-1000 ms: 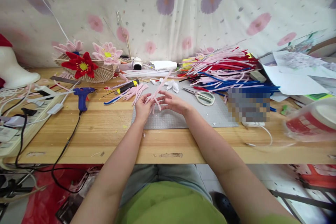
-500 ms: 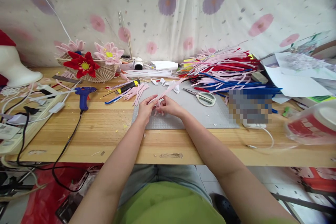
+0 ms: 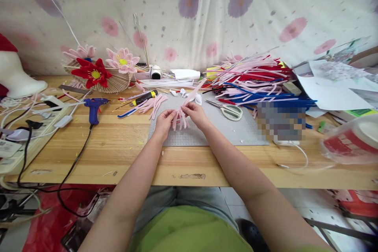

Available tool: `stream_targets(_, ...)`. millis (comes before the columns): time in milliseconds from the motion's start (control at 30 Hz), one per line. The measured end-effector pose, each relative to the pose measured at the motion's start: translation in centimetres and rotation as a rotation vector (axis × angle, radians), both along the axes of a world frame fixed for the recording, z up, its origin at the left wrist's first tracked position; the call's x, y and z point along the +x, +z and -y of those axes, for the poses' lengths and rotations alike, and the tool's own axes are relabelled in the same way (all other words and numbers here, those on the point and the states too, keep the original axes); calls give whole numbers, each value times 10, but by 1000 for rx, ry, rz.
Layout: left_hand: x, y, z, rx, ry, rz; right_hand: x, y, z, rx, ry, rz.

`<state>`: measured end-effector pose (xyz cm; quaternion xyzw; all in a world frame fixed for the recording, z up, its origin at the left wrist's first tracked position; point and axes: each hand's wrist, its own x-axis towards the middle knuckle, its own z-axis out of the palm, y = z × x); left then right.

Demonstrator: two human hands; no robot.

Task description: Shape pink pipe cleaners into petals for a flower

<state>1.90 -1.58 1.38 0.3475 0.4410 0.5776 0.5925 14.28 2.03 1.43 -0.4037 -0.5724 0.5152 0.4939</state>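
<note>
Workbench (image 3: 118, 145): cutting mat (image 3: 218, 136) at centre, strip bundle (image 3: 180, 120) between left hand (image 3: 164, 123) and right hand (image 3: 196, 114) above it, scissors (image 3: 232, 112) on its right part. Left of mat, glue gun (image 3: 93, 111); behind scissors, pipe-cleaner heap (image 3: 251, 75); far right, cup (image 3: 348, 141).

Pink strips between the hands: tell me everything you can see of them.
The pink strips are a pale pink bunch, slender and soft-looking, like fuzzy craft stems. Their lower ends fan out and hang down between the hands; a longer, narrower part slants up and away to the right. The fingers of the left hand and the right hand pinch the bunch near its middle. It is in front of the grey mat; whether the ends touch it, I cannot tell.
</note>
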Motion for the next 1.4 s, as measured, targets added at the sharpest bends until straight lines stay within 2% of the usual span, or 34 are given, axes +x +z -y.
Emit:
stream_targets(200,-1,2,1,-10,-53,-50,1,-3,-2,11,-54,-48)
stream_targets(333,-9,6,0,-41,-174,-99,3,1,2,-19,86,-33)
stream_targets(433,-15,8,-1,-40,-200,-150,4,4,6,-42,194,19)
stream_targets(567,-17,6,-1,-31,-221,-234,5,6,10,-91,217,67)
stream_targets(633,-16,3,-2,-31,-174,-238,6,7,11,-96,205,95)
stream_targets(767,-13,-1,-5,6,7,-216,8,6,12,-69,212,208)
stream_targets(933,-9,-2,-6,-2,117,-170,4,6,13,-87,276,210)
stream_targets(1033,-7,-3,-7,-37,148,-97,0,7,14,-118,292,194)
stream_targets(1200,-6,-6,-6,-37,125,-35,-2,3,15,-127,284,208)
stream_targets(1400,-5,-6,-6,-43,143,-47,-2,-6,11,-108,260,262)
